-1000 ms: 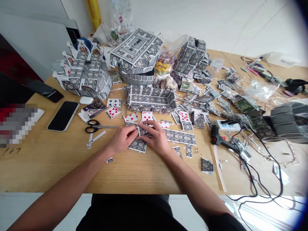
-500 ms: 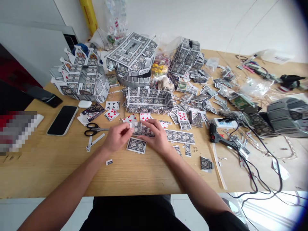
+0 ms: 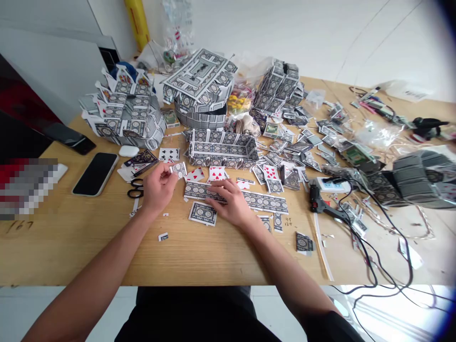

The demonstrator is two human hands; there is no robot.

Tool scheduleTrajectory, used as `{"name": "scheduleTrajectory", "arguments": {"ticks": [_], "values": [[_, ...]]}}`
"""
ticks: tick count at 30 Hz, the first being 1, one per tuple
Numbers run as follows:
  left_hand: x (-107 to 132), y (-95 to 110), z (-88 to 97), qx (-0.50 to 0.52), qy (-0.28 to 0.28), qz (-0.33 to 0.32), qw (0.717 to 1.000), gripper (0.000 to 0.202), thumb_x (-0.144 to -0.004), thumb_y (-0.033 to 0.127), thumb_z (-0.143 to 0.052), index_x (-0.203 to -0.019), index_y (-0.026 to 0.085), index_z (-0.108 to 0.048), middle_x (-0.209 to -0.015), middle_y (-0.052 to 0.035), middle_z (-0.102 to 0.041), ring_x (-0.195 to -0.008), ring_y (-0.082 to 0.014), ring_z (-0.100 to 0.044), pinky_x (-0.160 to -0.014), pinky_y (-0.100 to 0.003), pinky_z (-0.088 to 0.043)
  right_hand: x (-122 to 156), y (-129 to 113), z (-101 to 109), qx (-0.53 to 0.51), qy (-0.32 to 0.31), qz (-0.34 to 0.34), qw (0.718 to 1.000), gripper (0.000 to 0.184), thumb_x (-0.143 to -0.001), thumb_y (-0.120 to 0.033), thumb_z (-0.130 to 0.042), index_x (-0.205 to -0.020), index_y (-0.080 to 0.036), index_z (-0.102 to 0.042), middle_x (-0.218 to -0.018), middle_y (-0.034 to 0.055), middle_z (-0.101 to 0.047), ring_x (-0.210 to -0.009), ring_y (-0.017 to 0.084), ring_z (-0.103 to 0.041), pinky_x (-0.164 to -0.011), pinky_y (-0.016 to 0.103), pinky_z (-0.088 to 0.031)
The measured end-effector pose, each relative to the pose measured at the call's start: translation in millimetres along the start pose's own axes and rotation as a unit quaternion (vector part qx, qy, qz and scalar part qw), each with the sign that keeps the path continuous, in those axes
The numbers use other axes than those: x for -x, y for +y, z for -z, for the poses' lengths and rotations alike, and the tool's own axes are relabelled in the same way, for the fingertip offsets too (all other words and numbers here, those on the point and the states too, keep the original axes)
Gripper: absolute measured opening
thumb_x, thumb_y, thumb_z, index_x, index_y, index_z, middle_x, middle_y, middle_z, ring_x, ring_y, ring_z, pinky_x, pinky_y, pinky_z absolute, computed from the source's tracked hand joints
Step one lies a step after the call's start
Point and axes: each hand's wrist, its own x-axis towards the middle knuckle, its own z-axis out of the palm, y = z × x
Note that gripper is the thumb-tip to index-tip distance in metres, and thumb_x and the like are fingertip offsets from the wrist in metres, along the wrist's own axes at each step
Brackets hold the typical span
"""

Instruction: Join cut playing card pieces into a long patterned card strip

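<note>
Pinched in my left hand (image 3: 158,189) is a small cut piece of playing card (image 3: 178,170), its patterned back showing, raised above the table. My right hand (image 3: 231,203) lies with fingers spread over a long strip of joined card backs (image 3: 267,202), touching it. Just below the strip is a patterned card (image 3: 203,213). Black-handled scissors (image 3: 136,189) lie by my left hand, their blades hidden behind it. Beyond my hands stands an open rectangular box made of cards (image 3: 223,159), with several red-suit cards (image 3: 216,173) face up in front of it.
Woven card baskets (image 3: 124,118) and a lidded card box (image 3: 203,76) stand at the back. Loose folded cards (image 3: 302,142) heap up right of centre. A glue gun (image 3: 327,206) with black cables lies at right, beside a power strip (image 3: 334,184). A phone (image 3: 95,174) lies at left.
My left hand has moved left and up, away from the strip, carrying the small card piece. My right hand has stayed on the strip, its fingers now lower and flatter.
</note>
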Motion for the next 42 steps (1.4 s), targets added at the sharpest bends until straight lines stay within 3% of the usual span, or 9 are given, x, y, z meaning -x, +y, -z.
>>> {"name": "scheduleTrajectory", "arguments": {"ticks": [3,11,14,18,22,25,32,37,42], "values": [[1.9,2.9,1.9,-0.008,-0.032,-0.027,0.999,0.024,-0.085,0.021,-0.059,-0.069,0.023,-0.041,-0.112,-0.0071,-0.079,-0.092,-0.0212,-0.07,-0.075,-0.033,-0.053,-1.1,-0.9,0.5,-0.008,-0.009,0.008,1.0,0.016,-0.102,-0.032,-0.069,-0.112,-0.023,-0.078,-0.109,0.0099,-0.076,-0.103,0.026,-0.068,-0.095,0.048,-0.058],[9.5,9.2,3.2,-0.071,-0.107,-0.139,0.982,0.027,-0.087,0.025,-0.058,-0.073,0.025,-0.035,-0.066,0.0024,-0.048,-0.061,-0.0165,-0.048,-0.063,-0.032,-0.042,-8.1,-20.3,12.7,0.021,-0.141,0.044,0.989,0.022,-0.104,-0.041,-0.067,-0.11,-0.023,-0.078,-0.096,0.0062,-0.076,-0.088,0.022,-0.07,-0.081,0.037,-0.057],[15.0,16.4,3.3,-0.121,-0.199,-0.194,0.953,0.016,-0.086,0.024,-0.062,-0.087,0.024,-0.046,-0.076,0.001,-0.058,-0.068,-0.0182,-0.057,-0.066,-0.032,-0.044,-13.7,-25.4,22.2,0.059,-0.168,0.005,0.984,0.019,-0.104,-0.039,-0.067,-0.106,-0.023,-0.078,-0.095,0.0051,-0.076,-0.087,0.022,-0.071,-0.078,0.035,-0.055],[25.9,22.3,-3.0,-0.156,-0.327,-0.212,0.907,0.021,-0.092,0.031,-0.069,-0.11,0.023,-0.061,-0.106,-0.0054,-0.075,-0.092,-0.0242,-0.072,-0.077,-0.035,-0.052,-23.6,-20.2,33.7,0.114,-0.104,-0.06,0.986,0.015,-0.104,-0.025,-0.064,-0.098,-0.023,-0.077,-0.092,0.006,-0.075,-0.088,0.022,-0.07,-0.079,0.035,-0.053],[35.9,24.9,-13.4,-0.197,-0.385,-0.243,0.868,0.05,-0.085,0.049,-0.085,-0.124,0.023,-0.069,-0.125,-0.0094,-0.072,-0.101,-0.0282,-0.074,-0.084,-0.038,-0.056,-30.6,-9.9,36.7,0.106,-0.092,-0.062,0.988,0.011,-0.101,-0.027,-0.07,-0.109,-0.022,-0.076,-0.105,0.0082,-0.077,-0.099,0.025,-0.072,-0.086,0.038,-0.056],[37.8,26.5,-16.9,-0.227,-0.402,-0.241,0.854,0.062,-0.078,0.049,-0.092,-0.131,0.023,-0.071,-0.13,-0.0099,-0.071,-0.102,-0.0292,-0.074,-0.085,-0.038,-0.057,-31.9,-2.9,34.3,0.1,-0.144,-0.047,0.983,0.029,-0.093,-0.027,-0.083,-0.121,-0.023,-0.074,-0.114,0.0098,-0.077,-0.109,0.028,-0.071,-0.093,0.043,-0.058],[31.8,26.3,-8.3,-0.183,-0.391,-0.229,0.872,0.037,-0.088,0.045,-0.082,-0.116,0.021,-0.075,-0.113,-0.0079,-0.076,-0.097,-0.0272,-0.074,-0.084,-0.037,-0.055,-26.1,3.6,33.6,0.117,-0.192,-0.031,0.974,0.054,-0.084,-0.029,-0.092,-0.132,-0.021,-0.07,-0.123,0.0136,-0.075,-0.119,0.032,-0.068,-0.102,0.052,-0.058],[21.8,20.3,0.3,-0.141,-0.317,-0.218,0.912,0.019,-0.098,0.025,-0.055,-0.092,0.022,-0.073,-0.087,-0.0039,-0.077,-0.078,-0.0201,-0.069,-0.071,-0.031,-0.047,-21.3,0.9,42.6,0.093,-0.206,-0.07,0.972,0.061,-0.085,-0.025,-0.088,-0.141,-0.023,-0.065,-0.133,0.0138,-0.069,-0.12,0.031,-0.069,-0.105,0.05,-0.058],[7.2,20.3,10.9,-0.078,-0.211,-0.14,0.964,0.016,-0.095,0.035,-0.063,-0.089,0.02,-0.069,-0.071,0.0022,-0.066,-0.06,-0.0129,-0.052,-0.06,-0.027,-0.038,-16.9,1.2,62.5,0.101,-0.232,-0.101,0.962,0.072,-0.077,-0.012,-0.078,-0.147,-0.023,-0.063,-0.131,0.0129,-0.062,-0.119,0.032,-0.067,-0.111,0.051,-0.054]]}}
